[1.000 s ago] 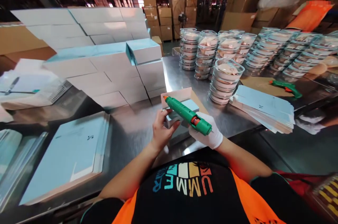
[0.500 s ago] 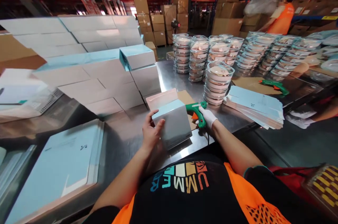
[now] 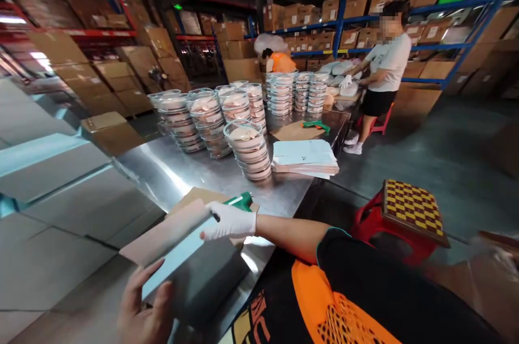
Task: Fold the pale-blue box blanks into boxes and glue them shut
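A box [image 3: 211,273] with a pale blue top side and a raised flap [image 3: 166,230] is tilted over the metal table in front of me. My left hand [image 3: 146,301], bare, grips its near left end with thumb and fingers apart across the edge. My right hand [image 3: 231,222], in a white glove with a bare thumb tip, holds the box's upper edge by the flap. Just behind the glove a green glue gun [image 3: 242,201] shows in part over a cardboard sheet [image 3: 198,196]; its handle is hidden.
Stacks of clear round tubs [image 3: 249,152] stand on the metal table [image 3: 150,163]. Beside them lie flat blue sheets [image 3: 304,154] and another green glue gun [image 3: 316,126]. Boxes [image 3: 60,246] are piled left. A red stool [image 3: 411,209] stands right; two people [image 3: 387,57] work farther back.
My view has swung to the right. My right hand has let go of the glue gun and now holds the box's upper edge; my left hand stays on the box.
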Tool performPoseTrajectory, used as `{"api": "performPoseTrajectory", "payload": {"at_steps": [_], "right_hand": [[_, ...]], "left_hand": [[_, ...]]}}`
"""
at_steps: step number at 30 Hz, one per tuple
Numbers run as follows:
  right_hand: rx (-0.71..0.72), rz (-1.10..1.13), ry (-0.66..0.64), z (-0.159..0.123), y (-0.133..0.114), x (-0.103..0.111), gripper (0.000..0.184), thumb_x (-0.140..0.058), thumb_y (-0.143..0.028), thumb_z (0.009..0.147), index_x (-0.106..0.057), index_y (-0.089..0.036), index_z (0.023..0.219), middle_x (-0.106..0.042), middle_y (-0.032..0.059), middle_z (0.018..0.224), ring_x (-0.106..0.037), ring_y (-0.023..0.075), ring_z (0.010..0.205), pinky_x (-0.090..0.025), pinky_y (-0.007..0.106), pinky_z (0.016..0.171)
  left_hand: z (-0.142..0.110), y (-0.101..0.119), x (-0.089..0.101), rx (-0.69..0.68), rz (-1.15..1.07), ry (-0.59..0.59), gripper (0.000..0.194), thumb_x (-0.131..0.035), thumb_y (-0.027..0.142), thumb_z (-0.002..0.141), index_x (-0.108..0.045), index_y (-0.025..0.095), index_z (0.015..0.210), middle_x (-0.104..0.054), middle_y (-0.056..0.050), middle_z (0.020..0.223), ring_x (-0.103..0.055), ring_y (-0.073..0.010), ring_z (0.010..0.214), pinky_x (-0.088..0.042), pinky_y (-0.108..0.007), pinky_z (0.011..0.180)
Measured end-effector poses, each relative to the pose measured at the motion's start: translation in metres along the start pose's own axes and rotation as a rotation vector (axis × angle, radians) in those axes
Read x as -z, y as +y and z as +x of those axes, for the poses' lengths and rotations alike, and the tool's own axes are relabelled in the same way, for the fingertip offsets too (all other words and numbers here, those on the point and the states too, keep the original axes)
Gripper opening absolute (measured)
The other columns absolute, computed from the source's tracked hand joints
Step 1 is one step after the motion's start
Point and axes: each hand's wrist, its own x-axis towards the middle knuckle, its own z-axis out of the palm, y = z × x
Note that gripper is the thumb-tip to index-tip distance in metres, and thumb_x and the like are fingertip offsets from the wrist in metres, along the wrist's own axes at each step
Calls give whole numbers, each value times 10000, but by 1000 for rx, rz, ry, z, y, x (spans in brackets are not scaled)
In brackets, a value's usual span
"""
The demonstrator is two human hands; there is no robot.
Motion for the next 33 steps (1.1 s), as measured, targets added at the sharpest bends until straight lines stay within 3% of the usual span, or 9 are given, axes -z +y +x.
{"api": "performPoseTrajectory", "payload": {"at_steps": [2, 4, 7, 10, 13, 15, 18, 20, 33], "right_hand": [[82, -5, -62, -10, 4, 6, 578, -1039, -319, 614, -705, -191, 1069, -761, 43, 1143, -714, 240, 1111, -585, 312, 944], [201, -6, -36, -18, 10, 9, 651, -1076, -347, 541, -683, -203, 1040, -724, 106, 1367, -670, 275, 1312, -532, 372, 1115], [389, 10, -95, -22, 17, 9, 502, -1015, -460, 694, -697, -197, 980, -636, 173, 1548, -591, 278, 1477, -423, 417, 1253], [497, -51, -200, -24, 18, 7, 354, -854, -522, 896, -759, -196, 993, -671, 182, 1513, -628, 262, 1442, -425, 417, 1260], [585, -99, -147, -32, 12, 5, 356, -706, -547, 1008, -789, -204, 1059, -731, 176, 1412, -676, 259, 1360, -477, 453, 1221], [604, -99, -116, -38, 8, 6, 382, -643, -561, 1048, -794, -219, 1122, -735, 171, 1396, -674, 263, 1357, -502, 481, 1194], [557, -143, -117, -39, 6, 10, 393, -616, -590, 1061, -788, -264, 1198, -707, 145, 1453, -640, 267, 1403, -487, 524, 1211], [523, -197, -116, -36, 7, 13, 400, -612, -608, 1056, -784, -285, 1218, -696, 133, 1470, -620, 281, 1428, -481, 553, 1220], [565, -224, -84, -36, 9, 10, 263, -644, -471, 1050, -795, -347, 1226, -695, 98, 1484, -633, 315, 1423, -514, 618, 1204]], "left_hand": [[-1, 17, -3, 62, -139, 117, 303, -801, 454, 696, -787, 491, 997, -770, 53, 1352, -701, -472, 1256, -631, -688, 831], [-1, 32, -4, 106, -271, 164, 349, -830, 401, 660, -766, 580, 953, -784, 162, 1275, -701, -425, 1287, -593, -714, 1057], [4, 32, 1, -31, -242, 22, 379, -817, 428, 717, -768, 653, 1018, -783, 156, 1216, -710, -398, 1260, -506, -699, 1224], [12, 18, 9, -259, -152, -152, 358, -777, 381, 806, -812, 554, 1118, -809, 24, 1200, -711, -404, 1263, -519, -713, 1191], [18, 15, 13, -403, -161, -122, 278, -812, 286, 844, -846, 410, 1090, -848, -33, 1047, -780, -366, 1136, -631, -631, 1038], [22, 19, 13, -392, -185, -156, 151, -829, 385, 894, -856, 339, 1036, -847, -70, 1039, -795, -338, 1105, -658, -557, 997], [30, 21, 11, -299, -240, -167, 586, -866, 702, 786, -829, 264, 1173, -810, -163, 1222, -762, -361, 1195, -633, -558, 1052], [36, 17, 9, -325, -227, -193, 698, -845, 745, 782, -792, 259, 1279, -755, -192, 1368, -704, -374, 1309, -565, -600, 1144], [41, 13, 12, -476, -241, -319, 348, -743, 554, 967, -813, 334, 1227, -804, -114, 1293, -655, -334, 1368, -503, -609, 1188]]}}
